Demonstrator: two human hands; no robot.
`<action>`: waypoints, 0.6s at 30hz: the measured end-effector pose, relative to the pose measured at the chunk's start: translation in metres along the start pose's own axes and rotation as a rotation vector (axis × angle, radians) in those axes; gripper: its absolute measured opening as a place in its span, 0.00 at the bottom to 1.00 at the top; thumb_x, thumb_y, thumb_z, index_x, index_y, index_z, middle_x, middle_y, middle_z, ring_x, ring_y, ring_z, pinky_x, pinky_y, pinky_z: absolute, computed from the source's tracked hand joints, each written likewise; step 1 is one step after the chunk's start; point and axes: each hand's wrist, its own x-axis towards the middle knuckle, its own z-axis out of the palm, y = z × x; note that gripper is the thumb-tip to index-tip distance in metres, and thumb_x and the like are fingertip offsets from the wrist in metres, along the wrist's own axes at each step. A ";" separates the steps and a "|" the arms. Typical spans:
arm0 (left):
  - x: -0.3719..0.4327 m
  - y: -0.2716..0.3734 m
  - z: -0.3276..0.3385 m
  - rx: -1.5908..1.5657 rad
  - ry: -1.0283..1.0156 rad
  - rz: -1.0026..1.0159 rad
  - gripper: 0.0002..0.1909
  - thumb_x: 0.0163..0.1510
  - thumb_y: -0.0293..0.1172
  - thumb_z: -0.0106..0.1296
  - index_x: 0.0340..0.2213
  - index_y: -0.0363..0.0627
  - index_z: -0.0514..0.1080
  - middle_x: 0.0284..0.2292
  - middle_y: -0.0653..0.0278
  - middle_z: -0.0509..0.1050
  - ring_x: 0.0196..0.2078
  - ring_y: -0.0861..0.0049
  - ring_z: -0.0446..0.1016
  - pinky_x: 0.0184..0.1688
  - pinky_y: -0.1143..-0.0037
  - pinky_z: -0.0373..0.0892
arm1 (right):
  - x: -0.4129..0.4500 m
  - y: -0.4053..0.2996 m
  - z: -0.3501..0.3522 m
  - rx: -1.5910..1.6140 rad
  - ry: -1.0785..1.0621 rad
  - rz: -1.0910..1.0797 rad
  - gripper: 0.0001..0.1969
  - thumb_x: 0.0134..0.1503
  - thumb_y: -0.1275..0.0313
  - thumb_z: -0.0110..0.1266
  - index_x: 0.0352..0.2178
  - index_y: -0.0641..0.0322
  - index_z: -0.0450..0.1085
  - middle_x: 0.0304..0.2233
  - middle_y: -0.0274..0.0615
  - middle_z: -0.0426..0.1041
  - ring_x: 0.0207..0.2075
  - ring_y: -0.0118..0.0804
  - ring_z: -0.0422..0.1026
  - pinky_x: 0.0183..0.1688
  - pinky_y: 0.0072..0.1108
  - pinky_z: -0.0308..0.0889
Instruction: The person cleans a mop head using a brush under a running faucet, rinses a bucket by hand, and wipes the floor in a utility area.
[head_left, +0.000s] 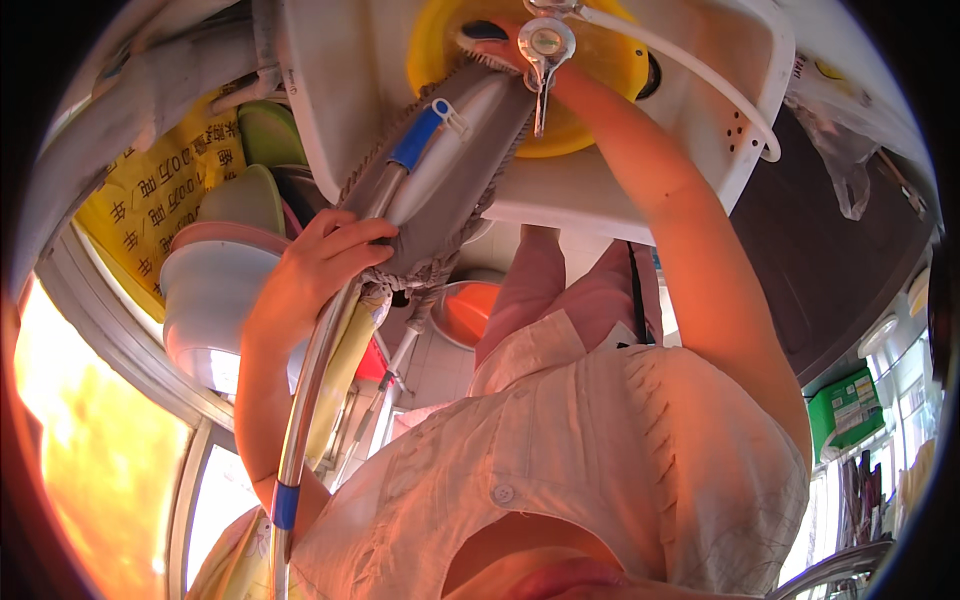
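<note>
A flat mop with a grey fringed pad (457, 221) slants over the edge of a white sink (315, 97). Its far end reaches into a yellow basin (589, 135) in the sink. My left hand (319, 259) grips the near end of the mop, its fingers on the pad beside the metal pole (319, 367). Partly behind the chrome faucet (546, 45), my right hand (514, 52) holds a scrub brush (484, 31). The brush's bristles touch the far end of the pad. The faucet hides part of my right hand.
Stacked plastic basins (217, 285) and a yellow printed bag (169, 195) stand left of the sink. A white hose (690, 64) curves over the sink's right side. A dark countertop (832, 247) lies to the right, with a clear plastic bag (847, 157). An orange basin (469, 307) is below.
</note>
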 end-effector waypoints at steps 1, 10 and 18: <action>-0.003 -0.001 0.003 -0.046 0.039 -0.003 0.16 0.41 0.24 0.55 0.36 0.35 0.72 0.46 0.59 0.72 0.44 0.57 0.68 0.46 0.67 0.68 | -0.003 -0.001 -0.009 0.022 0.063 0.059 0.28 0.53 0.56 0.60 0.51 0.59 0.65 0.42 0.45 0.73 0.42 0.44 0.73 0.44 0.31 0.68; -0.036 -0.008 0.061 -0.343 0.453 -0.069 0.26 0.37 0.11 0.53 0.43 0.33 0.72 0.47 0.50 0.73 0.49 0.58 0.73 0.53 0.72 0.65 | -0.089 -0.117 -0.125 -0.456 0.126 0.336 0.31 0.50 0.55 0.61 0.54 0.48 0.62 0.43 0.47 0.70 0.43 0.53 0.70 0.43 0.44 0.65; -0.041 0.044 0.064 -0.970 1.111 -0.494 0.18 0.47 0.19 0.58 0.43 0.33 0.73 0.35 0.64 0.74 0.37 0.79 0.72 0.43 0.81 0.67 | -0.141 -0.179 -0.192 -0.471 0.023 0.235 0.28 0.49 0.59 0.62 0.52 0.47 0.65 0.40 0.48 0.68 0.43 0.52 0.69 0.41 0.40 0.67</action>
